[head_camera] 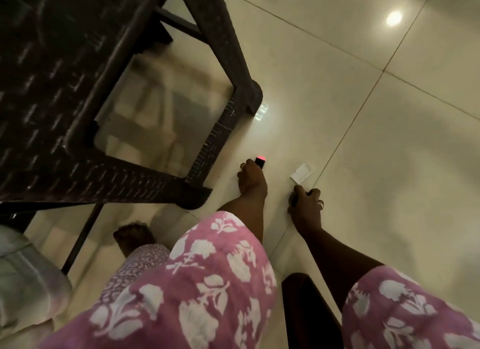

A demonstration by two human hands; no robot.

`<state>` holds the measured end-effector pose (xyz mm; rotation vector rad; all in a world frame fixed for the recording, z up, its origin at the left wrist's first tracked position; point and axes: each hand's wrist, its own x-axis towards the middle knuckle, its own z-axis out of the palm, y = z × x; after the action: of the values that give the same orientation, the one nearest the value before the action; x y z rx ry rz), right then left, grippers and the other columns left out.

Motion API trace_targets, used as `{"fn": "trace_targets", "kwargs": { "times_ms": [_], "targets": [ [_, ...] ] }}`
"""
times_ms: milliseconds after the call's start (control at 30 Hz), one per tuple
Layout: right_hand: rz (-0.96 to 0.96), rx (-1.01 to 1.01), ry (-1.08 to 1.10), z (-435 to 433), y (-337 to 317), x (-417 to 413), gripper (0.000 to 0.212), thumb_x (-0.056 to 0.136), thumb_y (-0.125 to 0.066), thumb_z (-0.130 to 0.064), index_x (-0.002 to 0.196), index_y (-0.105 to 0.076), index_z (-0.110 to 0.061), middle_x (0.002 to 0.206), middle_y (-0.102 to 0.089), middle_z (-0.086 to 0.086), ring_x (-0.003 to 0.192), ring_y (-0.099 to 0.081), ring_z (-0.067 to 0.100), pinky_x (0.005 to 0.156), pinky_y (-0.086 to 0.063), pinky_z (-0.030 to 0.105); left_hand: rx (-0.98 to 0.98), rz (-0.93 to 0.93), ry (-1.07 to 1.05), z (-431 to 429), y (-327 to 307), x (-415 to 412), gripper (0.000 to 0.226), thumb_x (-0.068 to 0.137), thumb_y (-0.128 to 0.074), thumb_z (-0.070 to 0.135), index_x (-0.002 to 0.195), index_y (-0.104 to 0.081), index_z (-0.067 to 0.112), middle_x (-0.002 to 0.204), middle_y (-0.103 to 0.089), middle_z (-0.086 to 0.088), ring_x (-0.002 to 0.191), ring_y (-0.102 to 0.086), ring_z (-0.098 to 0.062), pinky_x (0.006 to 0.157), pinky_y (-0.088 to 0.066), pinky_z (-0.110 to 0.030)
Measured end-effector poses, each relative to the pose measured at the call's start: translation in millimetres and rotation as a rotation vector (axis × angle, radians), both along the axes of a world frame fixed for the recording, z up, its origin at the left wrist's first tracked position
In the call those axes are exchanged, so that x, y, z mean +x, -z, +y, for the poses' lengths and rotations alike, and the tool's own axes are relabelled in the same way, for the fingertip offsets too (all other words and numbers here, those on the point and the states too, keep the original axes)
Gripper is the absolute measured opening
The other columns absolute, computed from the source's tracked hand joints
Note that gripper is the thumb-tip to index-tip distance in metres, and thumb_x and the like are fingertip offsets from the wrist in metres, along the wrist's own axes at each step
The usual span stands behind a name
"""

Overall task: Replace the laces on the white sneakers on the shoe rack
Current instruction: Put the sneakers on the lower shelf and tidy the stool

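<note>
Down on the glossy cream floor tiles, both of the person's hands reach low, close beside each other. The left hand has its fingers curled at the end of a small black block with a glowing red light, which stands on the tile just off the corner of a dark brown woven-pattern plastic table. The grip looks like a pinch at the block's lower end, with a ring showing on 1 finger.

The right hand sits just to the right, knuckles up, fingers curled tightly over a small dark object pressed near the floor. What that object is cannot be told. This hand also wears 1 ring.

A small flat white rectangular piece lies on the tile between and slightly beyond the 2 hands, apart from both.

Both forearms come out of pink sleeves with a white floral print. A round light reflection shines on the tiles at upper right.

The white sneakers and their laces cannot be made out anywhere in this blurred view.
</note>
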<state>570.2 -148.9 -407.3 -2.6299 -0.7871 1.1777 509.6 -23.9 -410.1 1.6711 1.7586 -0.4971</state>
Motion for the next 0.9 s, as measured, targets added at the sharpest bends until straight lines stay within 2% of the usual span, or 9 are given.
{"fn": "trace_targets", "kwargs": {
  "times_ms": [67,200,300,367,433,567,667,800,900],
  "targets": [
    [0.0,0.075,0.021,6,-7,-3,0.053,0.085,-0.057,0.0,0.135,-0.044,-0.014,0.125,-0.034,0.015,0.11,-0.043,0.04,0.086,-0.044,0.039,-0.044,-0.014,-0.02,-3,-12,-2,0.035,0.098,-0.037,0.005,0.133,-0.037,0.002,0.139,-0.039,-0.018,0.126,-0.042,-0.035,0.102,-0.036,-0.041],
    [-0.029,0.252,0.088,19,-41,-13,0.041,0.083,-0.058,0.001,0.121,-0.051,-0.013,0.127,-0.037,0.015,0.11,-0.043,0.039,0.078,-0.043,0.035,-0.106,-0.064,-0.124,-7,-52,-8,0.041,0.094,-0.049,0.004,0.133,-0.036,0.004,0.138,-0.041,-0.018,0.125,-0.044,-0.036,0.1,-0.04,-0.043],
    [-0.026,0.374,0.126,29,-73,-19,0.056,0.08,-0.064,-0.001,0.131,-0.045,-0.012,0.134,-0.038,0.015,0.117,-0.042,0.035,0.09,-0.044,0.04,-0.093,-0.102,-0.145,-3,-97,-19,0.044,0.093,-0.051,0.003,0.134,-0.034,0.003,0.137,-0.044,-0.019,0.125,-0.044,-0.035,0.101,-0.04,-0.041],
    [-0.002,0.44,0.13,31,-92,-21,0.055,0.076,-0.067,-0.001,0.126,-0.047,-0.005,0.13,-0.044,0.015,0.118,-0.043,0.033,0.095,-0.041,0.041,-0.073,-0.133,-0.142,-2,-122,-25,0.044,0.092,-0.052,0.003,0.133,-0.035,0.002,0.136,-0.046,-0.02,0.125,-0.045,-0.035,0.1,-0.04,-0.04],
    [0.006,0.502,0.08,34,-119,-26,0.05,0.073,-0.069,-0.002,0.119,-0.048,0.0,0.124,-0.047,0.016,0.112,-0.046,0.033,0.091,-0.043,0.041,-0.037,-0.183,-0.183,1,-153,-33,0.045,0.091,-0.054,0.004,0.132,-0.037,0.001,0.135,-0.048,-0.019,0.125,-0.046,-0.033,0.099,-0.04,-0.039],
    [-0.041,0.664,-0.152,45,-175,-32,0.059,0.072,-0.072,-0.002,0.125,-0.048,-0.002,0.13,-0.046,0.015,0.113,-0.048,0.035,0.091,-0.046,0.041,0.076,-0.288,-0.26,4,-216,-46,0.045,0.088,-0.06,0.006,0.129,-0.044,0.004,0.133,-0.052,-0.014,0.125,-0.048,-0.029,0.099,-0.039,-0.035],
    [-0.086,0.786,-0.264,54,-219,-34,0.062,0.067,-0.075,0.0,0.124,-0.051,0.0,0.128,-0.05,0.019,0.11,-0.051,0.04,0.089,-0.047,0.043,0.152,-0.382,-0.291,0,-260,-57,0.048,0.086,-0.063,0.008,0.13,-0.044,0.006,0.131,-0.053,-0.014,0.123,-0.05,-0.029,0.101,-0.043,-0.038],
    [-0.131,0.921,-0.332,68,-276,-35,0.061,0.067,-0.08,-0.006,0.122,-0.054,0.0,0.124,-0.052,0.02,0.107,-0.053,0.039,0.089,-0.05,0.047,0.279,-0.519,-0.291,-2,-326,-70,0.038,0.086,-0.061,0.017,0.122,-0.051,0.013,0.12,-0.06,-0.011,0.111,-0.057,-0.027,0.093,-0.048,-0.038],
    [-0.164,0.984,-0.362,78,-319,-38,0.058,0.068,-0.078,-0.005,0.121,-0.054,0.0,0.124,-0.051,0.022,0.108,-0.052,0.042,0.089,-0.049,0.047,0.366,-0.592,-0.274,-2,-369,-82,0.036,0.086,-0.06,0.018,0.121,-0.052,0.014,0.118,-0.061,-0.011,0.108,-0.059,-0.025,0.094,-0.048,-0.038]
  ]
}}
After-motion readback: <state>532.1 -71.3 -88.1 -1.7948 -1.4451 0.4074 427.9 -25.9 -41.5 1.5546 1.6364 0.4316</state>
